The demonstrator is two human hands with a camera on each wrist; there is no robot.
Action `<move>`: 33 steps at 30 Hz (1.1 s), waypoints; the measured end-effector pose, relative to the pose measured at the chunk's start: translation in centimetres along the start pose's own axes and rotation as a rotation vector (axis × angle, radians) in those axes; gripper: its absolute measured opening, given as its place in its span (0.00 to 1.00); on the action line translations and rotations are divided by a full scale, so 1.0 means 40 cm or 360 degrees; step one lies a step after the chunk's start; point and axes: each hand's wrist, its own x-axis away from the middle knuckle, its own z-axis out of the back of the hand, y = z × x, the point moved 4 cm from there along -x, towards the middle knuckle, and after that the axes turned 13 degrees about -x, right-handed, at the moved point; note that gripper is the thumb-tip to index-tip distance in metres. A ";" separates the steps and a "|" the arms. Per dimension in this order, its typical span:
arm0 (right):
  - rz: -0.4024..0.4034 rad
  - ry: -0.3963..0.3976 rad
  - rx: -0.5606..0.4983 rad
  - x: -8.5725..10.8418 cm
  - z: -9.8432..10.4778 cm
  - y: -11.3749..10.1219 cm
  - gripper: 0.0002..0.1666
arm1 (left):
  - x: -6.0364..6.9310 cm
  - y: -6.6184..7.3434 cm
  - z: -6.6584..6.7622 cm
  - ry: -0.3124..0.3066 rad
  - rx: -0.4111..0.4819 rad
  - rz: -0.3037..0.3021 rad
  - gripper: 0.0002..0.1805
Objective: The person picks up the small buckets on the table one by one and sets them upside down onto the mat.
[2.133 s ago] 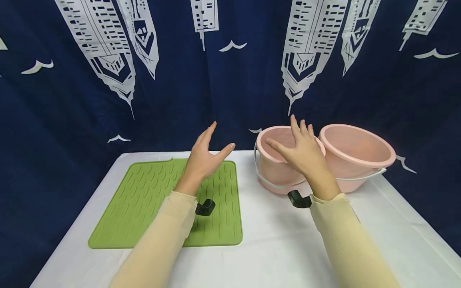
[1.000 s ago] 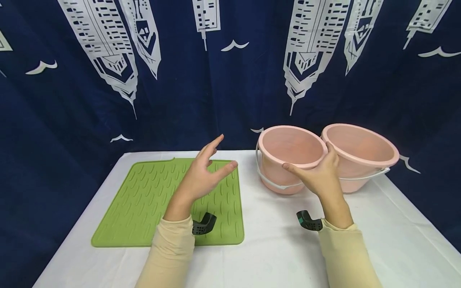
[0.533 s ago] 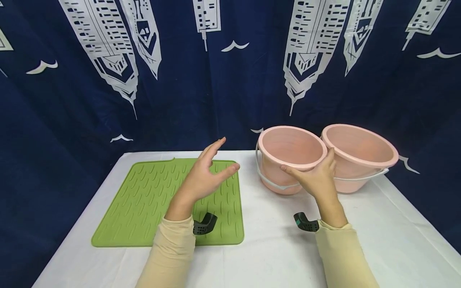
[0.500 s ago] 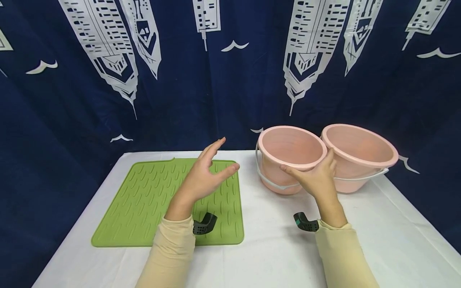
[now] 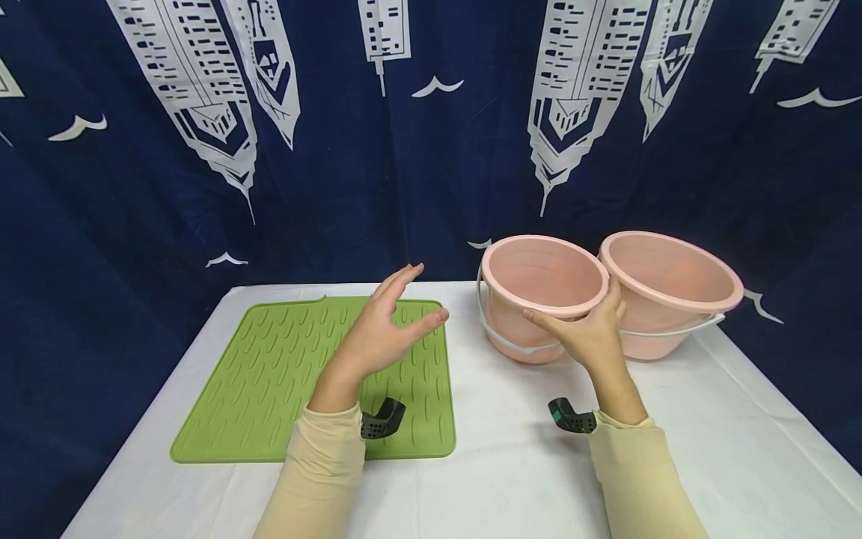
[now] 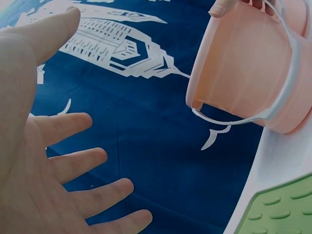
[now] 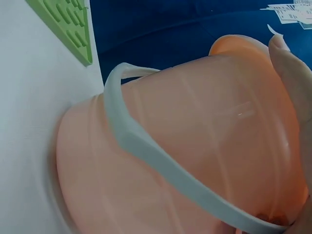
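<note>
Two pink buckets stand upright side by side at the back right of the table. On the left bucket (image 5: pixel 509 316), my right hand (image 5: pixel 592 335) grips the right side just below the rim, thumb in front and fingers reaching into the gap between the buckets. Part of those fingers is hidden behind the wall. Its white handle (image 7: pixel 180 175) hangs down across the front. The right bucket (image 5: pixel 646 316) has its handle lowered too. My left hand (image 5: pixel 380 333) hovers over the right part of the green mat (image 5: pixel 263 382), fingers spread, touching nothing.
The ribbed green mat lies flat on the left half of the white table (image 5: pixel 498 479). A dark blue curtain (image 5: pixel 431 180) with white building prints hangs close behind the table's back edge.
My right hand has come down from above the left bucket to grip its right side. The left hand has lowered slightly. Both buckets stay in place.
</note>
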 end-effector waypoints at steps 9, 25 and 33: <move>0.0203 0.0068 -0.0324 0.003 -0.008 -0.008 0.79 | 0.003 -0.001 -0.005 -0.0049 0.0005 0.0044 0.45; 0.0317 -0.0021 -0.0776 0.027 -0.033 -0.065 0.72 | 0.006 0.000 -0.009 -0.0090 -0.0036 0.0046 0.45; 0.0337 -0.0161 -0.0801 0.019 -0.041 -0.066 0.73 | 0.005 0.000 -0.007 -0.0066 -0.0040 0.0051 0.47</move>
